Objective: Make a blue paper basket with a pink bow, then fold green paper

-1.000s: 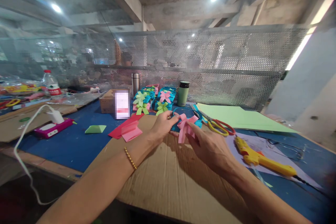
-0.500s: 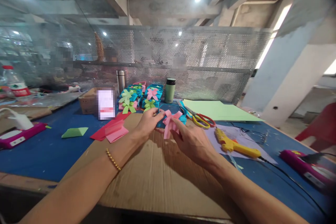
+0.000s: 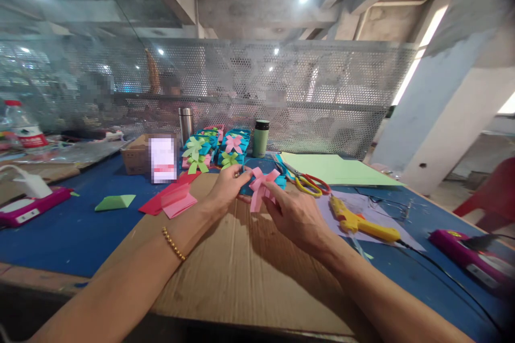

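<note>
Both my hands work a small blue paper piece (image 3: 246, 186) topped with a pink paper bow (image 3: 260, 186), over a brown cardboard sheet (image 3: 241, 273). My left hand (image 3: 225, 188) grips the blue piece from the left, fingers curled round its edge. From the right, the fingers of my right hand (image 3: 293, 214) pinch the pink bow. A gold bead bracelet (image 3: 173, 244) is on my left wrist.
Finished blue pieces with pink and green bows (image 3: 213, 150) are stacked behind. Nearby lie red and pink folded paper (image 3: 173, 201), a green folded scrap (image 3: 115, 202), scissors (image 3: 308, 181), a yellow glue gun (image 3: 360, 222), green sheets (image 3: 338, 169), a green flask (image 3: 260, 138), a steel flask (image 3: 185, 124).
The view swung right between the first and second frame, then held. My hands kept their hold on the bow piece, with only small finger shifts.
</note>
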Demonstrator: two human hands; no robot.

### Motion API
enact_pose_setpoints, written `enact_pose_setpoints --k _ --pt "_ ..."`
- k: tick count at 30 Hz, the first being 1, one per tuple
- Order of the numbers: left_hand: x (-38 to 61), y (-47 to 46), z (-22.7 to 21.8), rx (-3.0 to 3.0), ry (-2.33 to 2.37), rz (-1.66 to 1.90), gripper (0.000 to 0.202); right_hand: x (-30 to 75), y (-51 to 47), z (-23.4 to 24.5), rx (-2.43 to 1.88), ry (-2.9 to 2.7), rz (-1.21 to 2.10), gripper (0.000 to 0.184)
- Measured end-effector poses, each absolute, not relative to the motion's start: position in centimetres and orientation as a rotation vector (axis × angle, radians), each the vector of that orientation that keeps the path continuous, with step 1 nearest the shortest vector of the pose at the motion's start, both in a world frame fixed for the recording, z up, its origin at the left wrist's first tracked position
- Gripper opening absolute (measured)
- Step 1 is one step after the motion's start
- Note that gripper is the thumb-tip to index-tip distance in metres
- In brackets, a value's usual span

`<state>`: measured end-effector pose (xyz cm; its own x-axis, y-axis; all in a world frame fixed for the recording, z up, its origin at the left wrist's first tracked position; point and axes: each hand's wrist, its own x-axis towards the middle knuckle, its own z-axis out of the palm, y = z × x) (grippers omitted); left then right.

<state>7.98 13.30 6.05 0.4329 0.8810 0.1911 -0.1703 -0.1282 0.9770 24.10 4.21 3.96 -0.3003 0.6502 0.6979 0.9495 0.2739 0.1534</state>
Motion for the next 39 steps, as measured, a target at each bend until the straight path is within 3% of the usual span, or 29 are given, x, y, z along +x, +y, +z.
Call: enact_pose_setpoints --k 16,28,39 --pt "7.89 13.44 5.92 1.399 0.661 1.037 0.018 24.07 4.16 4.11 -1.449 -2.029 -0.818 0.031" --pt "7.81 13.08 6.13 1.425 0.676 1.029 0.010 23.69 3.86 4.29 -1.439 -2.079 -0.780 0.042" --pt "7.78 13.50 6.00 1.441 0.674 1.050 0.013 24.26 4.21 4.01 -1.441 -2.025 -0.814 0.031"
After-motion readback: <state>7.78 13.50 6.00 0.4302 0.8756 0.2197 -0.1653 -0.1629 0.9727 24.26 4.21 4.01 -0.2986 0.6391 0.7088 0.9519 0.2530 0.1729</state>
